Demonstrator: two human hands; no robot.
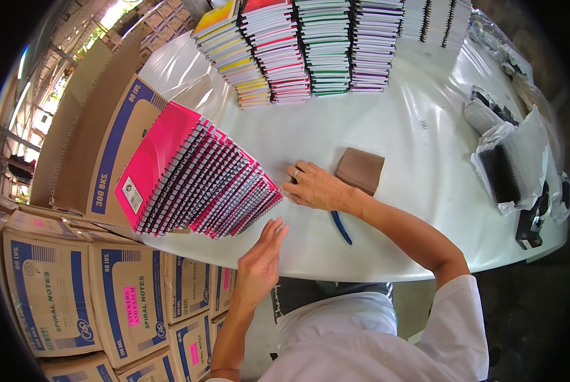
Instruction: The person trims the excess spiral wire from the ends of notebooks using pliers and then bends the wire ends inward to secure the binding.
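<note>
A tall stack of pink spiral notebooks stands at the table's left edge, its wire bindings facing me. My left hand is beside the stack's near right corner, fingers stretched out and nothing in them. Just right of the stack, my right hand rests low at the tabletop with its fingers curled. Something small and dark shows at those fingers, too small to name. Beyond my right wrist lies a brown square pad. A tool's curved blue handle sticks out from under my right forearm.
Stacks of yellow, red, green and purple-edged spiral notebooks line the far side of the white table. Black binding coils in white wrapping lie at right. An open carton stands at left, above several closed cartons.
</note>
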